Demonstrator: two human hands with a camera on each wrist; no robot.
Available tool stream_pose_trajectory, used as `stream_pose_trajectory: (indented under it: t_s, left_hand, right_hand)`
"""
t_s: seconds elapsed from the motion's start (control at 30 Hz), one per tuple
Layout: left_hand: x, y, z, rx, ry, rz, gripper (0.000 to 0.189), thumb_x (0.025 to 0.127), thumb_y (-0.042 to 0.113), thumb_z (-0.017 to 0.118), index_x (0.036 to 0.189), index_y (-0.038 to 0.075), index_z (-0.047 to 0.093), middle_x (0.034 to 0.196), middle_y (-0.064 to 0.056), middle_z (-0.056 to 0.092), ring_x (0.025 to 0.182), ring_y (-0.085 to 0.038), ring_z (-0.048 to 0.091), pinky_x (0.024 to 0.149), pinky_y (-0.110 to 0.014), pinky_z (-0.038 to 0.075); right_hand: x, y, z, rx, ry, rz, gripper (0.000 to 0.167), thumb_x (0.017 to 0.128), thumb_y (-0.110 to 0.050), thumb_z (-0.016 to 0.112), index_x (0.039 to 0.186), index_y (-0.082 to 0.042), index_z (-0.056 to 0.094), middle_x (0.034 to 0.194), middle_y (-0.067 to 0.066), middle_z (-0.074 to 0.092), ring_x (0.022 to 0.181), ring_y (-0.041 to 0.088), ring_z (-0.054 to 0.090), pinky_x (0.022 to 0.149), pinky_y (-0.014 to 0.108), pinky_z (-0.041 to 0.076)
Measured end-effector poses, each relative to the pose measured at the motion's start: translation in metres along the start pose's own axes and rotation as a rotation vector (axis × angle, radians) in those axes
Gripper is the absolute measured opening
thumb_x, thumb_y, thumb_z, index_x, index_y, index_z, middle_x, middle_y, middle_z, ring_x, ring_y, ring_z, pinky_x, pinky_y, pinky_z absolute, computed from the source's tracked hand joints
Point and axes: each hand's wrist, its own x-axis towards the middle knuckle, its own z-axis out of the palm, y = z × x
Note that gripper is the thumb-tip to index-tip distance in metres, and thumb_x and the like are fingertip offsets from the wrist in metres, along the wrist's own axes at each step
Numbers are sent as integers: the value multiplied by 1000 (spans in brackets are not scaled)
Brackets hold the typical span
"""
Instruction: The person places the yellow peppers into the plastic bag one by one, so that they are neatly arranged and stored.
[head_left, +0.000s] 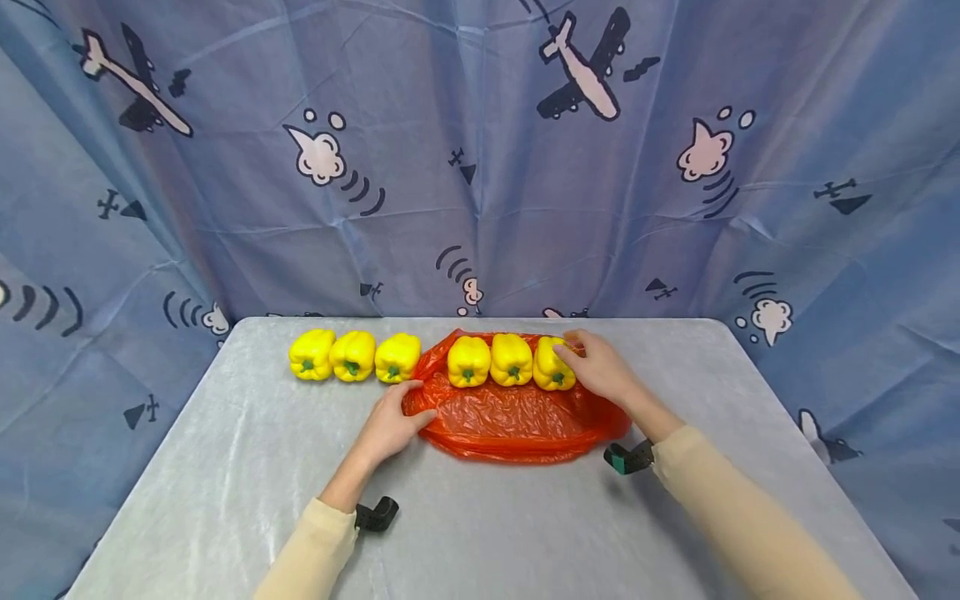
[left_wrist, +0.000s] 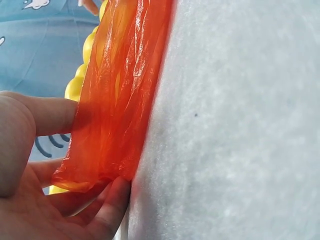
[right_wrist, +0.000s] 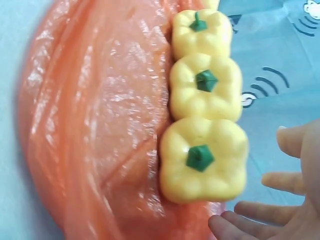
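A red plastic bag lies spread with its mouth open on the table. Three yellow bell peppers, one of them this middle pepper, sit in a row at the bag's far side, green stems facing me. My left hand grips the bag's left edge; in the left wrist view the thumb and fingers lie on either side of the red film. At the rightmost pepper is my right hand, its fingers spread and loosely bent. A small gap separates them from that pepper in the right wrist view.
Three more yellow peppers, including this one, stand in a row on the table left of the bag. The pale table ends at a blue curtain printed with planes. Each wrist carries a black camera mount.
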Motion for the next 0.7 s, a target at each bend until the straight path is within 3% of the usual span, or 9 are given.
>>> stream_pose_trajectory:
  t_s: [0.37, 0.7]
  left_hand:
    - [2, 0, 0, 3, -1, 3, 59, 91, 22, 76, 143, 3, 54, 148, -22, 50, 138, -40, 44, 114, -57, 34]
    - [1, -1, 1, 0, 5, 10, 59, 91, 20, 76, 142, 2, 53, 147, -22, 51, 138, -41, 44, 115, -58, 32]
  right_hand:
    - [-21, 13, -27, -25, 67, -55, 51, 105, -32, 56, 141, 4, 53, 140, 28, 55, 125, 47, 53, 103, 62, 45]
    - [-42, 32, -39, 46, 102, -43, 48, 104, -28, 57, 141, 4, 54, 143, 28, 51, 130, 48, 47, 105, 62, 43]
